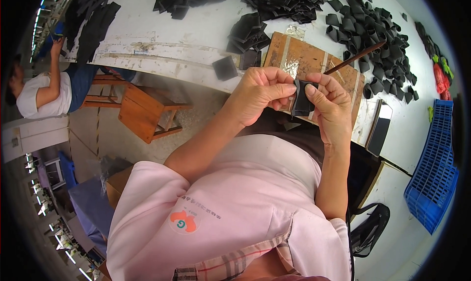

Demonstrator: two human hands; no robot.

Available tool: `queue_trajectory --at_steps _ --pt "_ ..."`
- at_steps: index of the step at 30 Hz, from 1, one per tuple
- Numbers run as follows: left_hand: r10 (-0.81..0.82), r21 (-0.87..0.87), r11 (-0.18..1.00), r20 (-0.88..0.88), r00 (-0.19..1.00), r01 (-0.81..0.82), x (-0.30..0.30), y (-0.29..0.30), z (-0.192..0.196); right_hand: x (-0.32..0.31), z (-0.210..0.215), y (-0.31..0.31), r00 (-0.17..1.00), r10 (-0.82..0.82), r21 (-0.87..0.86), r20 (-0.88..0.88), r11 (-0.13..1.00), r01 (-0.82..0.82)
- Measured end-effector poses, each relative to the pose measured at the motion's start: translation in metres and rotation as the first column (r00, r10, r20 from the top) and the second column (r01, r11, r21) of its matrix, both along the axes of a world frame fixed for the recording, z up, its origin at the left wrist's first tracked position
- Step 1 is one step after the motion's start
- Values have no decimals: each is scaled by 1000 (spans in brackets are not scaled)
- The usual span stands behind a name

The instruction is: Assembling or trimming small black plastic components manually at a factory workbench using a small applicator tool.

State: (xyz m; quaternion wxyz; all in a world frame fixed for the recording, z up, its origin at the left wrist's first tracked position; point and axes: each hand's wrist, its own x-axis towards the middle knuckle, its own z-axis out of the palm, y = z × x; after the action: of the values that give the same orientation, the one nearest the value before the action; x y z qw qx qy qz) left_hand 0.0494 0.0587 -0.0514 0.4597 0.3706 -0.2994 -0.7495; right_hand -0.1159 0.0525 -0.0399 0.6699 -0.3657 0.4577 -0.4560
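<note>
Black piece [301, 105] is held over the board's [310, 54] near edge, its left side pinched by left hand [262, 94] thumb and forefinger, right side pinched by right hand [331, 102] thumb and fingers. Brown stick [357, 55] is seen just beyond right hand; contact can't be told. Loops [375, 40] are heaped right of board, flat pieces [282, 1] beyond it.

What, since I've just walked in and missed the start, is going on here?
A person in pale pink pinches a small black fabric-like piece with the left hand and the right hand, over a flat brown wooden board on the white table. A thin brown stick juts out beyond the right hand. Curled black pieces lie heaped to the right; flat black pieces are piled left of the board.
</note>
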Motion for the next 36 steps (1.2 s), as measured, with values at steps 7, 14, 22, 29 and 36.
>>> queue_trajectory --at_steps 7,14,22,29,36 --pt "133 -234 969 236 962 -76 -18 1 13 11 14 12 653 -414 -641 -634 754 -144" --pt "353 -612 789 523 776 54 -34 -2 11 9 22 21 547 -551 -714 -630 688 -128" --pt "556 -770 637 422 716 -41 -55 -6 2 4 15 15 364 -622 -715 -693 655 -243" --pt "-59 131 983 -437 898 129 -40 -29 15 -9 9 4 471 -598 -688 -649 725 -28" --pt "403 -580 814 513 758 -40 -52 -17 22 -23 12 -3 865 -96 171 492 985 12"
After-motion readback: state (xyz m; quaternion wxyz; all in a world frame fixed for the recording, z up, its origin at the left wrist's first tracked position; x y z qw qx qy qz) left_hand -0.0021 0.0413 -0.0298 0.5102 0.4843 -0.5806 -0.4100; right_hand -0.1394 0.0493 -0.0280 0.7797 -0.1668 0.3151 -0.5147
